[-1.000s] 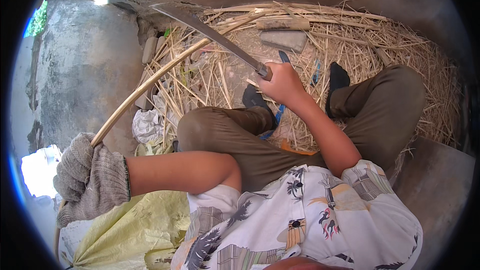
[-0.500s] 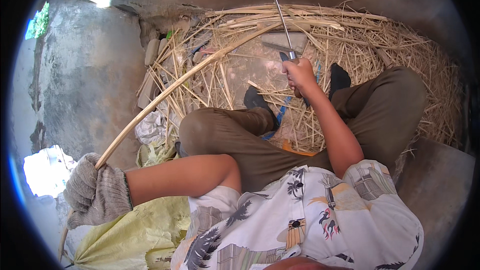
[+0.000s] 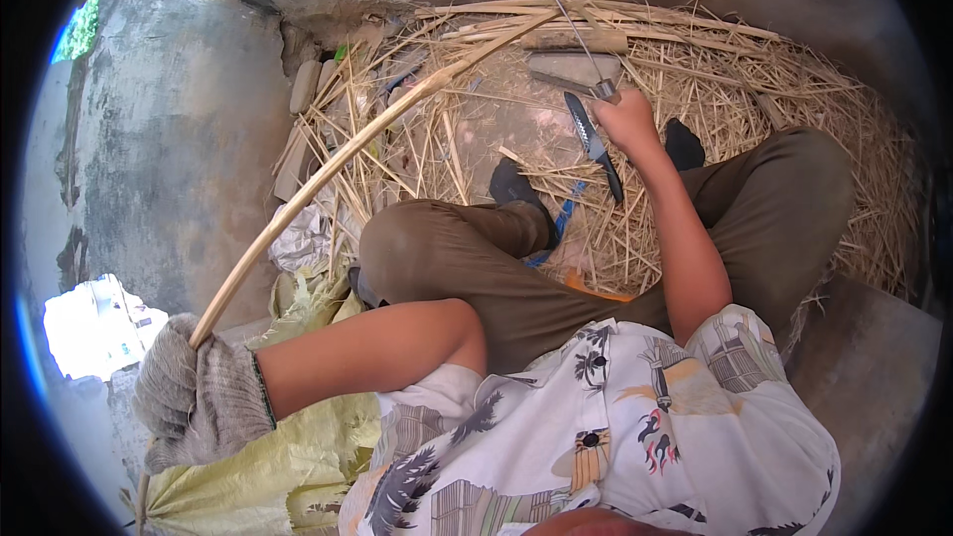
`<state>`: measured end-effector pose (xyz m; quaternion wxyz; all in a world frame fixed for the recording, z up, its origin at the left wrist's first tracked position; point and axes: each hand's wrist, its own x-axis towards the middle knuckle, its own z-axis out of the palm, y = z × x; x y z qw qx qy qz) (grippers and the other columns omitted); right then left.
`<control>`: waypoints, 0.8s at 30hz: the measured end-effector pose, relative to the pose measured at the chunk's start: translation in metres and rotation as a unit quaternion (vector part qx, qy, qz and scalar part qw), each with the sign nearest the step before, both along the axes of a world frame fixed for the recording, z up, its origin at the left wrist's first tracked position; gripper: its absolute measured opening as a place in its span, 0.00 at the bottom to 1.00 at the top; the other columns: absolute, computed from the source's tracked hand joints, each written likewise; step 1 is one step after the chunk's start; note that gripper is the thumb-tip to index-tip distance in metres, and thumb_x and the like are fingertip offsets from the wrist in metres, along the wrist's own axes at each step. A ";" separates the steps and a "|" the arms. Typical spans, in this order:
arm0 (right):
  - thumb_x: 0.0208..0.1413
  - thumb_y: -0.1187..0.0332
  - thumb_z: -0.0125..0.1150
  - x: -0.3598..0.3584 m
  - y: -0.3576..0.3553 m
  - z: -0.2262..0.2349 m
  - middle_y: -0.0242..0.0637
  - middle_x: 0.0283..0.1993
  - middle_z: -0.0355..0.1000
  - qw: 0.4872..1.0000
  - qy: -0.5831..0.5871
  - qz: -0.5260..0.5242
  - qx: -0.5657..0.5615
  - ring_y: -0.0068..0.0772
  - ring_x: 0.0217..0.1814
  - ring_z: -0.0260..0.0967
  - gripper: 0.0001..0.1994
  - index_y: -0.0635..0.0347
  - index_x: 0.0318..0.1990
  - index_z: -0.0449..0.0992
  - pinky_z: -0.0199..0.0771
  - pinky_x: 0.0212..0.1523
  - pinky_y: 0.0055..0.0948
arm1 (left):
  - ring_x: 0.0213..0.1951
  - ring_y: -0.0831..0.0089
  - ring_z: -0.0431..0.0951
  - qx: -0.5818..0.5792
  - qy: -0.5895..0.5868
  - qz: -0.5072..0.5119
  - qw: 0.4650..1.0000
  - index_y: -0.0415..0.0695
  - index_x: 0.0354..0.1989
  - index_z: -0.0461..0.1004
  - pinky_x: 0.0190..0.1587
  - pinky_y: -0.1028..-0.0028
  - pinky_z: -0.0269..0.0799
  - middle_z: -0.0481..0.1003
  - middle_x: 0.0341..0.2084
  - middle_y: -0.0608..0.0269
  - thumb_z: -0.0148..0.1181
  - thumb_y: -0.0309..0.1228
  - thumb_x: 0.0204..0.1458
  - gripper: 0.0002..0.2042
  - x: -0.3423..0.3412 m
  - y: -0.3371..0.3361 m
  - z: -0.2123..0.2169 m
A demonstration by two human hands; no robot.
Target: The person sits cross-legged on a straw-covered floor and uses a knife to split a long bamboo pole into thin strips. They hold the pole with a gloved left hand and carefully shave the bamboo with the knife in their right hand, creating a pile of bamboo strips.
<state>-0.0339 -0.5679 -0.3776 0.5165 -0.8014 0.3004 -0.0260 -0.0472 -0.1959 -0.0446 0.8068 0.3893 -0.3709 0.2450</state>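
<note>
In a grey knitted glove, my left hand [image 3: 204, 392] is closed around the lower end of a long pale strip of split wood or bamboo [image 3: 328, 172]. The strip rises in a curve to the right, its far end near the back wall. My bare right hand [image 3: 628, 121] grips a long, thin-bladed knife [image 3: 568, 25] by its handle, blade pointing up and away, tip cut off by the view's top. In the picture the blade crosses the strip; whether they touch I cannot tell. A second knife [image 3: 594, 142] with a black handle lies on the floor beside my right hand.
Cut strips and straw-like shavings [image 3: 774, 99] cover the floor at the back and right. A grey stone block [image 3: 574, 71] sits ahead. Yellow sacking [image 3: 313, 447] lies at my left, by a rough wall [image 3: 179, 129]. My bent legs frame the middle.
My right hand has moved right and slightly away with its knife, uncovering more of the knife on the floor. The strip's far end has swung up toward the back wall.
</note>
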 end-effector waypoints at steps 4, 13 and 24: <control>0.45 0.60 0.61 0.005 0.001 -0.023 0.46 0.20 0.73 0.998 -0.027 -0.008 0.050 0.44 0.24 0.72 0.15 0.67 0.22 0.76 0.70 0.31 0.40 | 0.09 0.85 0.52 -0.001 -0.003 0.046 0.999 0.59 0.09 0.58 0.15 0.78 0.46 0.56 0.06 0.82 0.45 0.68 0.56 0.31 0.006 -0.005 -0.001; 0.47 0.69 0.58 0.002 0.018 0.003 0.27 0.12 0.59 0.879 -0.040 0.019 0.474 0.21 0.09 0.54 0.11 0.60 0.18 0.68 0.56 0.12 0.27 | 0.13 0.87 0.55 -0.041 0.028 0.092 0.995 0.63 0.09 0.59 0.22 0.76 0.52 0.57 0.08 0.87 0.56 0.66 0.49 0.28 -0.005 0.028 -0.002; 0.46 0.63 0.60 -0.005 0.037 0.048 0.44 0.18 0.72 0.971 -0.196 0.066 -0.120 0.39 0.21 0.73 0.13 0.67 0.24 0.76 0.71 0.28 0.40 | 0.11 0.85 0.53 -0.026 0.003 0.031 0.999 0.60 0.10 0.58 0.18 0.77 0.47 0.58 0.08 0.83 0.50 0.66 0.53 0.29 -0.001 0.026 -0.004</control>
